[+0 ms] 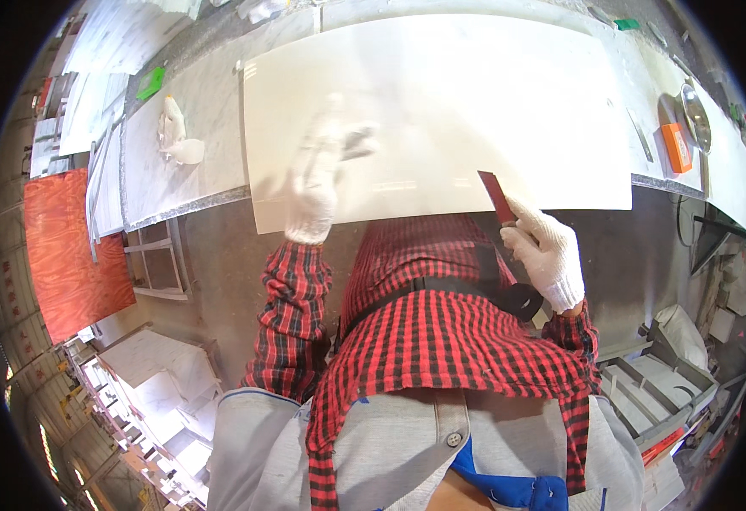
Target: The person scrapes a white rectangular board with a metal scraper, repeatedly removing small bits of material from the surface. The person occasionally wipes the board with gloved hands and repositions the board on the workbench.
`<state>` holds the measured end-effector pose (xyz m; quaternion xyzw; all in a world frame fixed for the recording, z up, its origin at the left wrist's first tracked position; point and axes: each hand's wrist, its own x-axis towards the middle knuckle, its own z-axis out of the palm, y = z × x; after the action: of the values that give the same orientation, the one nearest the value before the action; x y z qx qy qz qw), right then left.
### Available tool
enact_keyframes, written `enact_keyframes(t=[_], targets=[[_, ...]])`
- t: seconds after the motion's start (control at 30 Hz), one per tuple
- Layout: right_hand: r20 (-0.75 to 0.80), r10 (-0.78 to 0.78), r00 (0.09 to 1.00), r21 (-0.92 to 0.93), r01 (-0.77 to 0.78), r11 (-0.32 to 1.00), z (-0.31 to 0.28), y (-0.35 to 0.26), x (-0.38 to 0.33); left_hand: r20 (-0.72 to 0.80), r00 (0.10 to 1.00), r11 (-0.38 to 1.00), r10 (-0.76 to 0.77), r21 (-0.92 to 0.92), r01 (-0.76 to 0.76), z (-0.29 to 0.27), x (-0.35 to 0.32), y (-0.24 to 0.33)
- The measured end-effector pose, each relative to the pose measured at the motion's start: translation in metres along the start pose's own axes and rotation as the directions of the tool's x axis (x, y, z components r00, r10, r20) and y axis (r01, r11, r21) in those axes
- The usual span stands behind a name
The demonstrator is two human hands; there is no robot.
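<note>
A large glossy white slab (475, 111) lies on the workbench in front of me. Over its left part is my left hand (315, 175) in a white knitted glove, fingers stretched out and thumb apart, somewhat smeared by motion; I cannot tell whether it touches the surface. My right hand (547, 251), gloved the same way, is closed around a dark red flat strip (495, 194) at the slab's near edge. The strip points up and left over the slab, and its lower end is hidden in the fingers. Its exact kind does not show.
Left of the slab, a crumpled white glove-like item (177, 140) and a green piece (150, 83) lie on the marble bench (207, 162). To the right are an orange box (676, 147), a round metal dish (696, 117) and a thin strip (639, 134). A red patterned panel (79, 255) stands far left.
</note>
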<state>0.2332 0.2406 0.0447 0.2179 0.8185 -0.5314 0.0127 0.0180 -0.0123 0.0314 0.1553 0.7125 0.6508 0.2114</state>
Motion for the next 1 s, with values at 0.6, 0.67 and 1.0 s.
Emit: enact_keyframes(t=[0.6,0.67,1.0], targets=[[0.068,-0.037,0.997,0.057,0.033,0.998,-0.008,0.007,0.057,-0.091,0.915,0.824,0.393,0.477,-0.306,0.036,-0.021,-0.007],[0.07,-0.047,0.996,0.079,0.041,0.996,-0.008,0.007,0.056,-0.055,0.955,0.828,0.29,0.515,-0.222,0.038,-0.018,-0.008],[0.036,-0.069,0.997,0.105,0.064,0.992,-0.007,0.01,0.057,-0.34,0.897,0.955,0.282,0.009,-0.296,0.026,-0.042,-0.023]])
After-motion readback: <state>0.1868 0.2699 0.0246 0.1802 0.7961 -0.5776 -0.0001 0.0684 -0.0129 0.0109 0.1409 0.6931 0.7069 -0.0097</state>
